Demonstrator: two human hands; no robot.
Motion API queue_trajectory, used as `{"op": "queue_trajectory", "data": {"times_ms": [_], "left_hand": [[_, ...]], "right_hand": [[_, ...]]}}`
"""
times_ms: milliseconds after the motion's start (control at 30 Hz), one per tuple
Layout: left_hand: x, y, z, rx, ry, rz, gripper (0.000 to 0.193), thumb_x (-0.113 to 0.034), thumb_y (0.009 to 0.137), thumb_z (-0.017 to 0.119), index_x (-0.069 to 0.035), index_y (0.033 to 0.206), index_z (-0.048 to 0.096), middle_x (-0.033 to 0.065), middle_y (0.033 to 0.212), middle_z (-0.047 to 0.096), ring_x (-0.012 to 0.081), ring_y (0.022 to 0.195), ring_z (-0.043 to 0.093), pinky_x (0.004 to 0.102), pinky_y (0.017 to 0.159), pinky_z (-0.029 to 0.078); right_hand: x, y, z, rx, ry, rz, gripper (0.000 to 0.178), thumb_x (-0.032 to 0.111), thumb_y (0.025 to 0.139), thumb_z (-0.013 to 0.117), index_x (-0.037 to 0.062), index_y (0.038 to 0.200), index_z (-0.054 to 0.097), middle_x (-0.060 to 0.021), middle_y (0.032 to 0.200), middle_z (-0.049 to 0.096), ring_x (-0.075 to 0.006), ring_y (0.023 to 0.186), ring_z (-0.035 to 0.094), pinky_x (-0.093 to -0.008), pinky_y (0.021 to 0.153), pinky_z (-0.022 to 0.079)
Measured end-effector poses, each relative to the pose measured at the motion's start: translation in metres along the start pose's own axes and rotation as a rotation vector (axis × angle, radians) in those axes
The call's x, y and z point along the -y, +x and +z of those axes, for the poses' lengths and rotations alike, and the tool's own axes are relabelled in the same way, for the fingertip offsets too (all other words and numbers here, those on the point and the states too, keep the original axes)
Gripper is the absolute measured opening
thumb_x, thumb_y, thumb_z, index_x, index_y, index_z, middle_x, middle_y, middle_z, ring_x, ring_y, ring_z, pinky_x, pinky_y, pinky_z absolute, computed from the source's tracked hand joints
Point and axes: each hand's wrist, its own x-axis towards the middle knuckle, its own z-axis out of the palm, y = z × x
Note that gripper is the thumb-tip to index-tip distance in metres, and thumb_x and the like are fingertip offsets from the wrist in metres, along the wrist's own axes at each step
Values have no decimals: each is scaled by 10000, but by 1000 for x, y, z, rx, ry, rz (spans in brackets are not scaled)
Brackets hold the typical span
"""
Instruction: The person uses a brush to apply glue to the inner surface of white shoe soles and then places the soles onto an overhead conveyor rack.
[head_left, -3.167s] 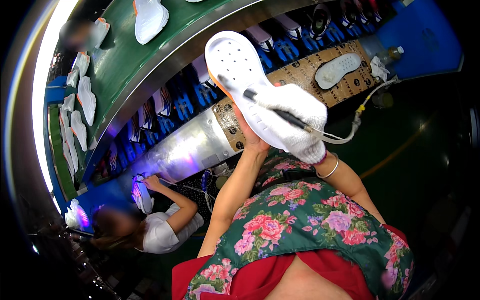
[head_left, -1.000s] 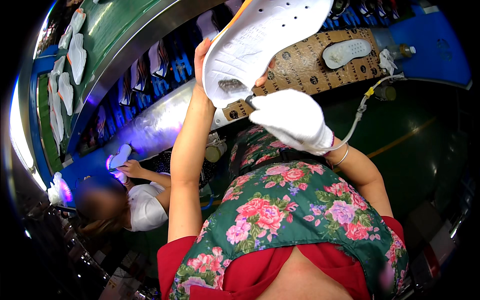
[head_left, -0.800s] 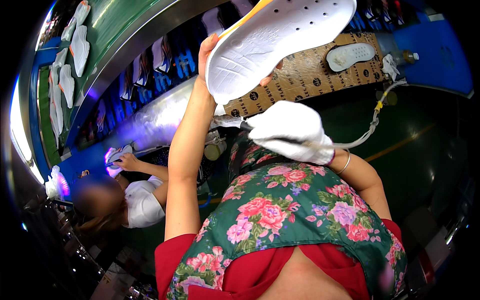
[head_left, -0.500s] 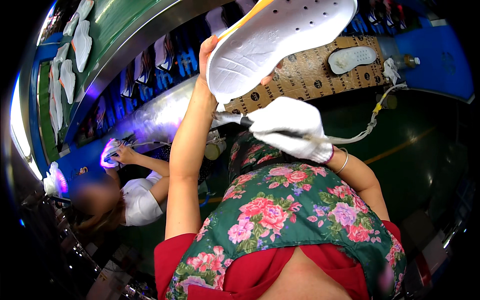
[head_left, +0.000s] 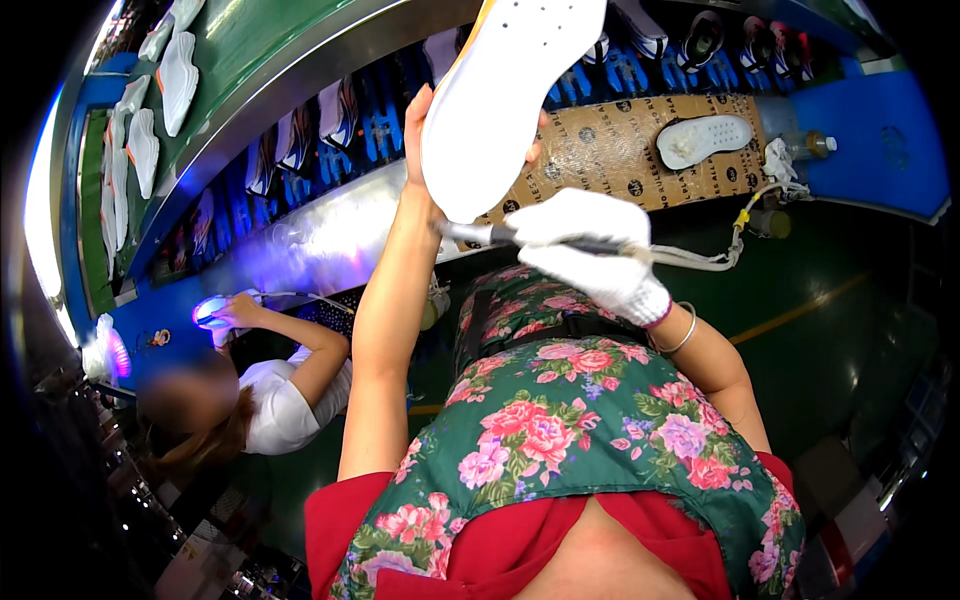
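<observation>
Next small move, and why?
Probably raise the brush to the heel end of the white sole: the right hand holds it just below that edge in view, while the left hand grips the sole, holed face toward the camera.

From my end I see open room above the cardboard (head_left: 600, 165), between the raised white sole (head_left: 490, 125) and the lying sole (head_left: 707, 139). The brush (head_left: 484, 234) crowds the raised one's lower end; a hose (head_left: 695, 260) blocks right of the right hand (head_left: 590, 245); the left forearm (head_left: 386, 285) crosses the tabletop (head_left: 335, 222).
</observation>
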Motion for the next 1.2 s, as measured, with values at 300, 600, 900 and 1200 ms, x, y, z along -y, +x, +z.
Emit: {"op": "queue_trajectory", "data": {"times_ms": [300, 600, 900, 1200], "left_hand": [[46, -33, 20, -261, 56, 30, 885, -697, 873, 386, -40, 1465, 386, 286, 1219, 539, 386, 919, 614, 477, 723, 510], [31, -48, 6, -199, -157, 117, 910, -704, 861, 432, -24, 1464, 377, 268, 1225, 531, 395, 946, 577, 472, 762, 505], [-10, -91, 30, 30, 37, 429, 1195, -600, 635, 842, 27, 1477, 272, 332, 1313, 450, 434, 1061, 605, 468, 788, 592], [-178, -74, 12, 45, -107, 813, 942, -667, 934, 435, -22, 1546, 124, 334, 1534, 161, 508, 1388, 276, 564, 1139, 337]], "right_hand": [[-6, 66, -69, -271, -679, -344, 214, 23, 793, 756, 28, 1006, 745, -116, 992, 739, -224, 877, 711, -306, 765, 563], [13, 16, 8, 169, -365, -277, 242, 37, 748, 782, 65, 985, 740, -113, 943, 734, -267, 825, 703, -341, 715, 547], [-8, 9, -17, -303, 596, 368, 189, -94, 801, 664, -71, 986, 696, -209, 1066, 694, -199, 814, 674, -274, 708, 548], [-58, -2, 20, -262, 538, 563, 204, -48, 806, 733, -51, 1010, 723, -120, 934, 718, -163, 747, 674, -264, 670, 552]]}}
